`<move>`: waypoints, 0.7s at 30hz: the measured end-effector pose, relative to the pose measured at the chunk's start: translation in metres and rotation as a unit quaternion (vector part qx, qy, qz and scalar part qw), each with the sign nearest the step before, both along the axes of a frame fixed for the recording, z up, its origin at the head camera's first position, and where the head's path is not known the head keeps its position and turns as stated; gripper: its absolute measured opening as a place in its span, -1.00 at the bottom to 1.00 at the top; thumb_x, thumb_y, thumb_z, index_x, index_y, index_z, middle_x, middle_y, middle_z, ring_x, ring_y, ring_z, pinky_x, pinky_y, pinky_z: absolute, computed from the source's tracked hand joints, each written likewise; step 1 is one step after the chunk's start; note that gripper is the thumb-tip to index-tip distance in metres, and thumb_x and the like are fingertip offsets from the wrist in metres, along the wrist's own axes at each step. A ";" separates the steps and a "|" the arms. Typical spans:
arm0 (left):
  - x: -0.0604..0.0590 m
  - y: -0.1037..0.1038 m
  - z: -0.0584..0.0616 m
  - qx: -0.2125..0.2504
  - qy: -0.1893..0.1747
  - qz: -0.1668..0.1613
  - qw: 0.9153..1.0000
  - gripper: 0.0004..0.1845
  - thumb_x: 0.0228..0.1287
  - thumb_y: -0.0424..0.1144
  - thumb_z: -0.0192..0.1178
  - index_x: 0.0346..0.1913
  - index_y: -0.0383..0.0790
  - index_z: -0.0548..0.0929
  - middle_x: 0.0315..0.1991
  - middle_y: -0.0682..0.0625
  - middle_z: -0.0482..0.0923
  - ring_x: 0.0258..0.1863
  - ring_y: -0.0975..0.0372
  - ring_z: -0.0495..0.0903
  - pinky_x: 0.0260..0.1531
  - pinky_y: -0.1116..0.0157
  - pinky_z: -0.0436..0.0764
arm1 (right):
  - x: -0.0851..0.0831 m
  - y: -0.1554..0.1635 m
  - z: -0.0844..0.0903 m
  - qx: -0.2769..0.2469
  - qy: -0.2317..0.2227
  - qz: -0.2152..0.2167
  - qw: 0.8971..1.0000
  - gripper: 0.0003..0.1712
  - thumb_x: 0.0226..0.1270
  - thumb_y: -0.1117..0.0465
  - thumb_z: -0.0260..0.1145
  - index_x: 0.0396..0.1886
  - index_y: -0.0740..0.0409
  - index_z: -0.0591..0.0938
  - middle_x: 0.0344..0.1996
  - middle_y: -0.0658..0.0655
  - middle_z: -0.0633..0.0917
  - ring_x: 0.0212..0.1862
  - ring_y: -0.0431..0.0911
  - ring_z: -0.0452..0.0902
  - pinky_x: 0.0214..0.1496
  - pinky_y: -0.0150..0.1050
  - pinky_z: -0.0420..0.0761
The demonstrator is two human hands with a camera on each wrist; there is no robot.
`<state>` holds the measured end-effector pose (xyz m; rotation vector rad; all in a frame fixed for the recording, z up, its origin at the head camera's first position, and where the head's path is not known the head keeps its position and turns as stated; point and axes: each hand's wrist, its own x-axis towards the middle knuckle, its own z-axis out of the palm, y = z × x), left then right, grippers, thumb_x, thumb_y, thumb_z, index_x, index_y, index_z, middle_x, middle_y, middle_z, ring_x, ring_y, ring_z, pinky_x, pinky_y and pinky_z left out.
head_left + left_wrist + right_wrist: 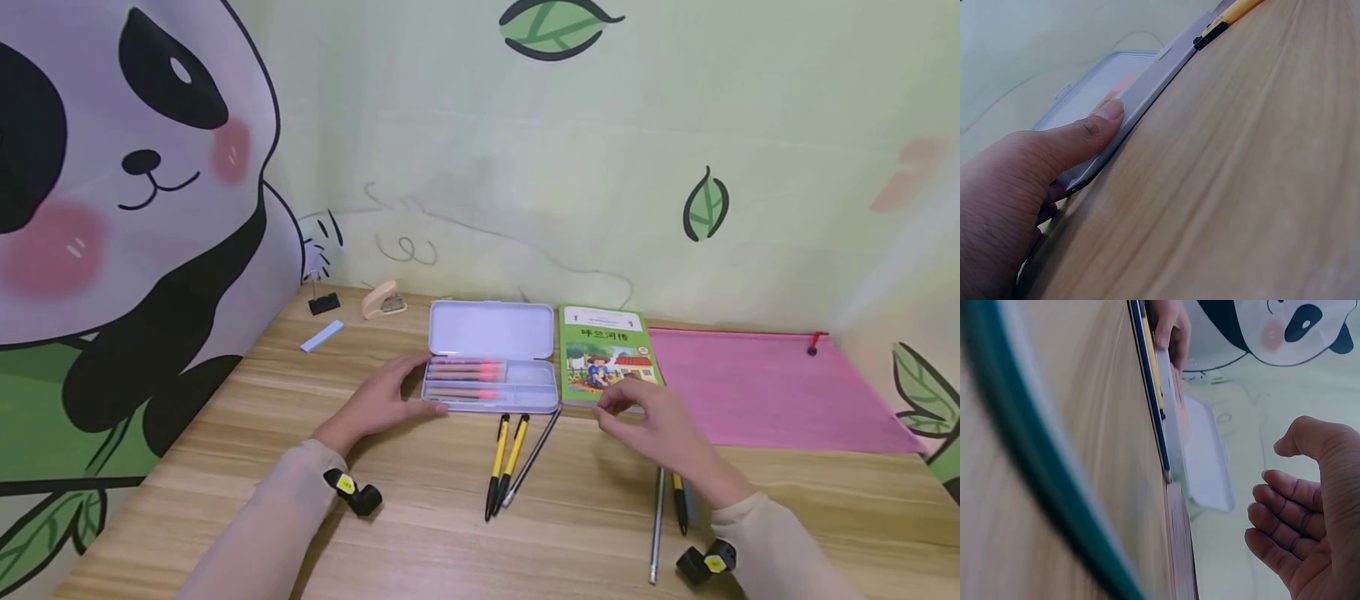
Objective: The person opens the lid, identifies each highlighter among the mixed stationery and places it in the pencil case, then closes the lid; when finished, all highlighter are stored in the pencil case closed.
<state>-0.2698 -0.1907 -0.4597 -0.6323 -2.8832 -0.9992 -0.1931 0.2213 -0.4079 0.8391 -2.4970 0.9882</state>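
Note:
An opened white pencil case [536, 398] lies on the table, its lid [491, 329] tilted back toward the wall. Several pens with pinkish-orange ends [465, 371] lie in its left compartments. My left hand [386, 396] holds the case's left end, the thumb [1094, 128] along the front wall and the fingers around the far side. Over the lower edge of a green book [607, 333] hovers my right hand [656, 425], fingers loosely bent with nothing between them. Two yellow-and-black pens [504, 462] and a grey pencil [534, 457] lie just in front of the case.
Under my right wrist lie another pencil [657, 533] and a yellow-and-black pen [679, 504]. A pink zip pouch [780, 392] lies at the right. Back left are a black binder clip [324, 303], a cream stapler [382, 302] and a light blue strip [322, 336]. A wall [450, 167] stands behind.

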 end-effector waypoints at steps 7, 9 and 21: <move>0.001 0.000 0.002 -0.001 0.005 -0.004 1.000 0.08 -0.04 0.46 0.37 0.51 0.01 0.32 0.48 -0.05 0.30 0.47 0.01 0.23 0.44 -0.10 0.21 | 0.002 0.018 -0.003 0.015 -0.005 -0.014 1.000 -0.90 0.27 0.30 0.44 -0.30 0.00 0.71 -0.36 -0.20 0.70 -0.26 -0.24 0.62 -0.18 -0.10 0.72; 0.001 0.000 0.002 0.000 0.005 -0.003 1.000 0.08 -0.04 0.46 0.38 0.51 0.01 0.33 0.47 -0.05 0.31 0.47 0.01 0.24 0.44 -0.09 0.22 | 0.002 0.027 -0.005 0.014 -0.003 -0.005 1.000 -0.90 0.28 0.32 0.43 -0.27 0.03 0.71 -0.33 -0.19 0.70 -0.23 -0.24 0.62 -0.17 -0.09 0.71; 0.000 -0.001 -0.001 -0.002 0.007 0.001 1.000 0.10 -0.06 0.47 0.37 0.50 -0.03 0.33 0.47 -0.07 0.32 0.46 0.00 0.25 0.44 -0.09 0.22 | 0.019 0.111 -0.030 0.009 -0.035 -0.033 0.999 -0.67 0.25 0.37 0.45 0.02 0.15 0.68 -0.14 0.03 0.74 -0.17 -0.22 0.64 -0.09 -0.37 0.68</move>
